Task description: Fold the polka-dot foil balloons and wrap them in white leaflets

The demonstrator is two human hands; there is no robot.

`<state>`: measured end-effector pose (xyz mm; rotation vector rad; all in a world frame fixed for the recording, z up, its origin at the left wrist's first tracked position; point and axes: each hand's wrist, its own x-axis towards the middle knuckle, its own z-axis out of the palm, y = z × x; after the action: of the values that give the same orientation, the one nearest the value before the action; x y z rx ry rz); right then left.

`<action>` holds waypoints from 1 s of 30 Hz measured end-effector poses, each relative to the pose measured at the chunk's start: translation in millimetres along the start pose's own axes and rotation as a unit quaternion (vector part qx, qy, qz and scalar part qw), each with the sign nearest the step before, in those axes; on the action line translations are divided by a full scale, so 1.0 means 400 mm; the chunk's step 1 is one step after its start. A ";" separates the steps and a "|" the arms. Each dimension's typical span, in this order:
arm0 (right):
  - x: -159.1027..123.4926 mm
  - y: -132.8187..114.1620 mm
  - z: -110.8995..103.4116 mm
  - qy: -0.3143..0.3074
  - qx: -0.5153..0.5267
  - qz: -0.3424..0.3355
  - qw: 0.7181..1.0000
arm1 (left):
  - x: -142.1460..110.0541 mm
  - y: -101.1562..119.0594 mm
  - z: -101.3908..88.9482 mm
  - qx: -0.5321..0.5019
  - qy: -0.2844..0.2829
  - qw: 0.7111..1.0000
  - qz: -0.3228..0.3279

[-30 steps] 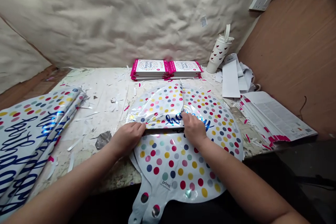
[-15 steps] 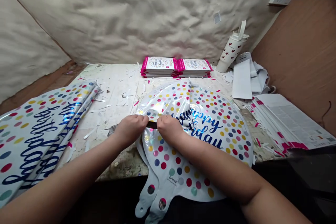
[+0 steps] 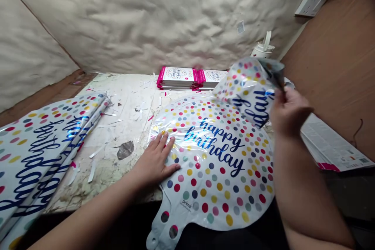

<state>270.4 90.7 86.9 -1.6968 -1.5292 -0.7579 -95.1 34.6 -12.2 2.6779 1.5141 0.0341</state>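
Note:
A flat foil balloon (image 3: 216,187), white with coloured dots and blue "happy birthday" lettering, lies in front of me, its tail hanging over the table's edge. At least one more layer shows beneath it. My left hand (image 3: 159,158) rests on its left side, fingers spread. Raised over the far right part, my right hand (image 3: 291,111) grips a second, folded foil balloon (image 3: 244,86) by its right end. That balloon is partly blurred, and its lettering shows upside the fold.
Folded foil balloons (image 3: 43,152) lie at the left. Two stacks of pink-edged packets (image 3: 178,75) stand at the back. Beyond my right hand are a white tumbler (image 3: 262,50), partly hidden, and printed cards (image 3: 334,140). Paper scraps litter the table (image 3: 125,90).
My right hand has moved right and up, carrying the folded balloon off the pile. My left hand has let go of the fold and opened flat on the balloon beneath.

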 end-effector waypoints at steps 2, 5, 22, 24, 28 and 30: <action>0.001 0.027 -0.049 0.079 0.028 -0.084 0.993 | 0.009 0.001 -0.023 -0.031 -0.005 0.999 -0.015; -0.081 -0.034 -0.090 0.043 0.138 -0.263 0.954 | 0.029 0.003 -0.060 -0.141 0.027 0.988 -0.065; -0.247 -0.118 -0.020 -0.510 0.392 -0.249 0.724 | -0.001 0.135 -0.136 -0.390 0.200 0.897 -0.062; -0.238 -0.124 -0.023 -0.518 0.386 -0.258 0.719 | 0.003 0.136 -0.140 -0.399 0.207 0.891 -0.068; -0.239 -0.139 -0.041 -0.518 0.364 -0.276 0.723 | 0.006 0.143 -0.156 -0.409 0.214 0.886 -0.054; -0.248 -0.145 -0.050 -0.510 0.337 -0.293 0.735 | 0.006 0.150 -0.167 -0.412 0.217 0.884 -0.040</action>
<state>201.3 20.3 24.9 -1.0016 -2.6975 0.6334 -45.8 8.8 58.4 1.9666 1.2641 1.0709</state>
